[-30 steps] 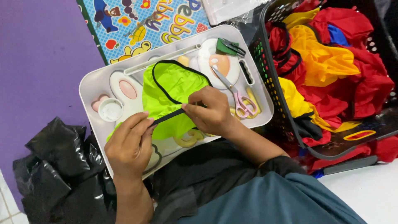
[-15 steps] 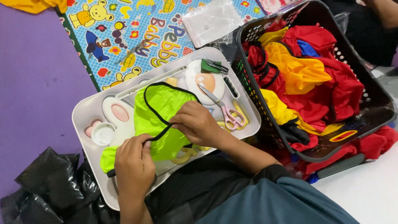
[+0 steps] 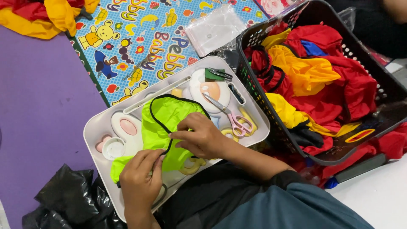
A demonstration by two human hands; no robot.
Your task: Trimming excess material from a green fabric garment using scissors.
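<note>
A neon green cloth piece (image 3: pixel 163 123) with black edging lies on a white tray (image 3: pixel 95 127) on my lap. My right hand (image 3: pixel 201 138) pinches the black edging near the cloth's middle. My left hand (image 3: pixel 140 180) grips the cloth's lower end by the black trim. Pink-handled scissors (image 3: pixel 233 116) rest on the tray just right of my right hand, next to a yellow ring.
A black basket (image 3: pixel 271 131) packed with red, yellow and blue fabric stands to the right. A colourful cartoon mat (image 3: pixel 140 46) with a clear plastic bag (image 3: pixel 216 27) lies beyond the tray. A black plastic bag (image 3: pixel 63 201) sits at lower left on the purple floor.
The view has tilted up, showing more of the mat and basket. My hands have drawn closer together along the black edging, and the cloth is more bunched.
</note>
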